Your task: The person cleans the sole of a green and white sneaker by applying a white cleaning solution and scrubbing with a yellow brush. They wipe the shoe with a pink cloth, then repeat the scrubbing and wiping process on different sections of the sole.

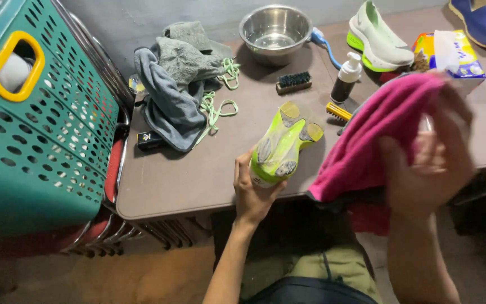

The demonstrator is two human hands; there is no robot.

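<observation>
Sneaker (279, 147), lime green and sole-up, sits gripped at its heel end by the left hand (252, 194) over the front edge of the brown worktop (187, 180), its smooth moulded outsole showing grey and yellow tread patches. At far left, a teal plastic basket (35, 141) with a perforated lattice wall and a yellow oval handle rests on stacked chairs. On the worktop beside it lies a crumpled grey cloth (172, 84), soft and heavily folded, with pale green laces (217, 107) looped across its edge. Behind the sneaker stand a round stainless-steel bowl (275, 31), a small wooden brush (293, 82) with dark bristles, and a dark pump bottle (347, 79) with a white top. A matching pale green shoe (378, 39) lies upright farther back, near a packet of wipes (457, 53). At right, the right hand (431, 163), blurred, clutches a fluffy magenta towel (378, 135) held above the worktop's edge. A blue shoe (482, 19) shows in the top right corner.
</observation>
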